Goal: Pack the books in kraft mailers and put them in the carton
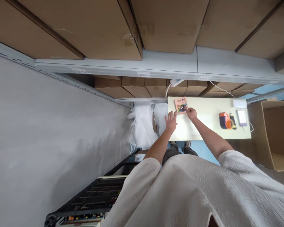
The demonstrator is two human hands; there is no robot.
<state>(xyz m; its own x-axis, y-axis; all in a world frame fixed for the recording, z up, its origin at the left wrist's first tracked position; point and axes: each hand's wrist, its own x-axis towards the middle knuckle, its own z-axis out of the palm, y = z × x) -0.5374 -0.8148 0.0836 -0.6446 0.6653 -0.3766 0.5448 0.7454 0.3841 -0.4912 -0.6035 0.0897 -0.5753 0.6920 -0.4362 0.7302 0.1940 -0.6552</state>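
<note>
A thin pink book [181,105], its cover showing printed characters and a dark picture, lies slightly turned on the left part of the pale table [203,126]. The fingers of my right hand [192,113] are closed at its lower right edge. Just below the book's lower left corner is my left hand [171,121], its fingers spread over the tabletop; I cannot tell whether a fingertip touches the book.
An orange tape dispenser [223,120], a yellow-black cutter [233,121] and a white box [239,103] are at the table's right. White wrapping [144,126] hangs to the left. An open carton [266,132] stands right, a black crate [85,197] lower left. Boxes [168,25] fill the shelf.
</note>
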